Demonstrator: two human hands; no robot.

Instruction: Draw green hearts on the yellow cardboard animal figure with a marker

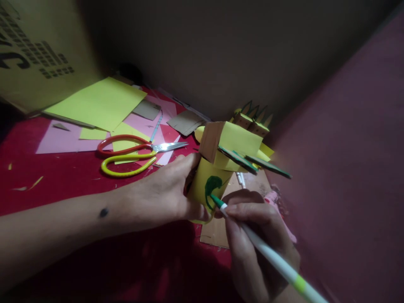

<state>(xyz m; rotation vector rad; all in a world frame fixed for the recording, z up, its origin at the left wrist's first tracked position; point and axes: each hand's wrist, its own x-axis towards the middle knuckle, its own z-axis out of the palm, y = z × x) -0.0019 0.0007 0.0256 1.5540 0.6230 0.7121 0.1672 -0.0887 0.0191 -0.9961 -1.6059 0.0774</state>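
My left hand (170, 189) is wrapped round a yellow paper-covered craft figure (202, 181), which has a boxy upper part of yellow paper and brown cardboard. Two flat strips with green edges (238, 160) stick out from its right side. Between the fingers of my right hand (255, 235) is a white marker pen (271, 256) with a green tip and a lime band. The tip touches the figure's yellow front, beside a dark green curved shape (213, 184) drawn there. My left fingertips are partly hidden behind the figure.
Scissors (145, 153) with one red and one yellow handle lie left of the figure. Behind them are yellow paper (101, 103), pink paper (69, 136) and cardboard scraps (184, 122). A large cardboard box (47, 46) stands at the back left; a pink item (280, 214) lies right.
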